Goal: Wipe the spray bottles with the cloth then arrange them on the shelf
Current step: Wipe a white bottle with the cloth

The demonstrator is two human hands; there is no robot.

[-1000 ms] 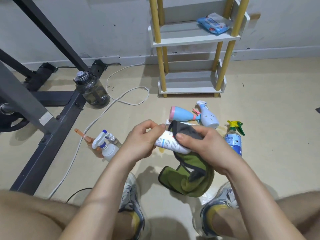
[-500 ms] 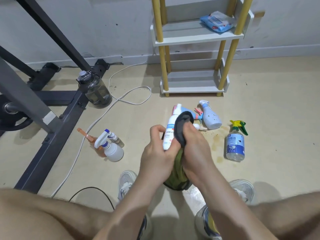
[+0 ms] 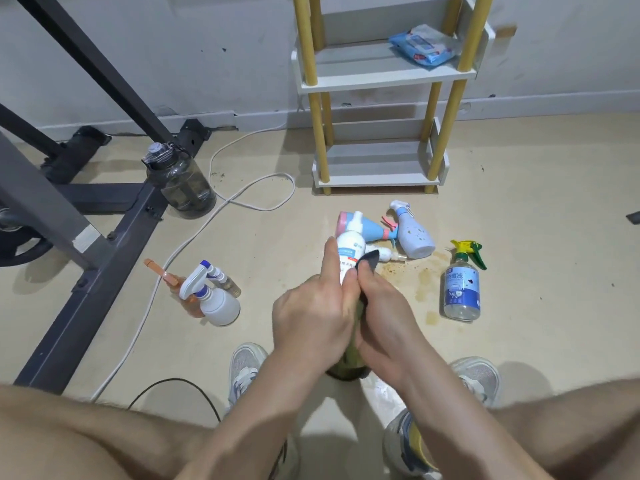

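Note:
My left hand grips a white spray bottle upright in front of me, its cap pointing away. My right hand holds the green and grey cloth wrapped against the bottle's right side; most of the cloth is hidden between my hands. On the floor lie a blue and pink bottle, a pale blue bottle and a small white bottle. A clear bottle with a green and yellow trigger stands at the right. The white and yellow shelf stands by the wall.
Left of me stand a white trigger bottle, an orange bottle and a small brown one. A dark water jug and a white cable lie by a black metal frame. A blue wipes packet is on the shelf. Brown stains mark the floor.
The bottle went from lying across my hands to upright. My right hand with the cloth slid down from the bottle's top to its lower side.

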